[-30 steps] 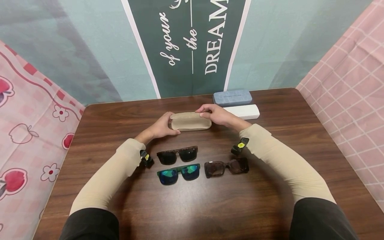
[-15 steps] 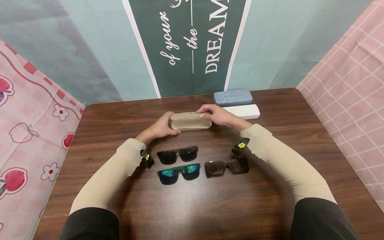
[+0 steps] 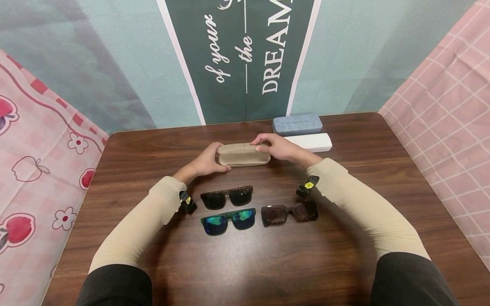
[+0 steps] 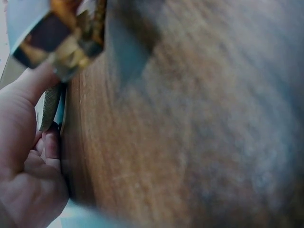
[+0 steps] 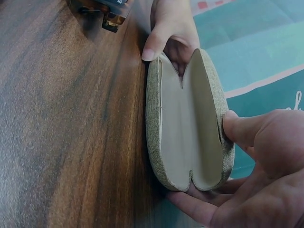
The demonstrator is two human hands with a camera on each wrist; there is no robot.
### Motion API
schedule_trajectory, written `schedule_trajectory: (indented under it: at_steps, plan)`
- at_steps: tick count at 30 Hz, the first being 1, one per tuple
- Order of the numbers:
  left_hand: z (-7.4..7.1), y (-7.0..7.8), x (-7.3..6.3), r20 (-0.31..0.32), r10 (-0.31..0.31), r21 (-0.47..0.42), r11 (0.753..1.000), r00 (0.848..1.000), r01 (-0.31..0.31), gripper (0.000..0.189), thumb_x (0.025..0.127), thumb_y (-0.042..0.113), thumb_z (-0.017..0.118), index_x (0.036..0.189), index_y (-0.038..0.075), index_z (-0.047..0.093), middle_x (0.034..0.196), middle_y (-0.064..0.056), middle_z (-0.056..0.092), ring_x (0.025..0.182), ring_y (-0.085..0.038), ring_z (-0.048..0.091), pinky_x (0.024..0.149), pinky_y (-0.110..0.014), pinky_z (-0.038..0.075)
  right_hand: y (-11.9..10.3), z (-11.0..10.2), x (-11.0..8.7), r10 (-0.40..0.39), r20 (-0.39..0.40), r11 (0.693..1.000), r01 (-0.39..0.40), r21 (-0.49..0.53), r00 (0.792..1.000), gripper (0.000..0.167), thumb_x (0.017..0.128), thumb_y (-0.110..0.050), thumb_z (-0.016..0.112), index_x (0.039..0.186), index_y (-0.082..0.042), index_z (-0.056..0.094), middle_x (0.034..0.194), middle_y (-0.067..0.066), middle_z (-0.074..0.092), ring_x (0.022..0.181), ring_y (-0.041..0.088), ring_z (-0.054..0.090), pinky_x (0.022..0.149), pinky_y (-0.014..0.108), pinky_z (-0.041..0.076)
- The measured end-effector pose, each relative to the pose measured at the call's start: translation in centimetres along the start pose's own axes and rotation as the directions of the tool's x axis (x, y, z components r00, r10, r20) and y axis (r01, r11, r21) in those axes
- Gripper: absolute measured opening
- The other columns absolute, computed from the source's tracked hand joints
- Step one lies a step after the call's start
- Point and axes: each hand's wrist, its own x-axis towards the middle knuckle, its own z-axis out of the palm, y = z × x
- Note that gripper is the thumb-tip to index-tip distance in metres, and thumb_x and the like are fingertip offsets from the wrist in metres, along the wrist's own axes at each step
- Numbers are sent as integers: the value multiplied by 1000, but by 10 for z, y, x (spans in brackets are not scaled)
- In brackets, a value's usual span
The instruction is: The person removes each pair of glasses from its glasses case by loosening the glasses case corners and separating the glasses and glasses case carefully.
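Observation:
A beige glasses case sits at the back middle of the table, its lid raised and its pale lining bare in the right wrist view. My left hand grips the case's left end, thumb at the front edge. On the lid's right part, my right hand holds the rim with thumb and fingers. Nearer to me lie brown-framed sunglasses, green sunglasses with blue mirrored lenses and tortoiseshell glasses. Only part of the left hand and a case edge show in the left wrist view.
A blue glasses case and a white case lie behind and right of my right hand, which partly covers the white one. The wooden table ends at a fabric backdrop, with pink cloths on both sides.

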Motion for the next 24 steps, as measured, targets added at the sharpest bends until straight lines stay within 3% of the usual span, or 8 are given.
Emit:
schedule_trajectory:
  at_steps: [24]
  plan:
    - [2, -1, 0, -12, 21, 0, 1000, 1000, -21, 64, 79, 17, 86, 130, -1, 50, 125, -16, 52, 117, -29, 51, 107, -47, 40, 4, 1, 2, -21, 11, 1000, 21, -17, 1000, 18, 101, -11, 63, 118, -5, 68, 137, 16, 61, 125, 31, 53, 111, 49, 37]
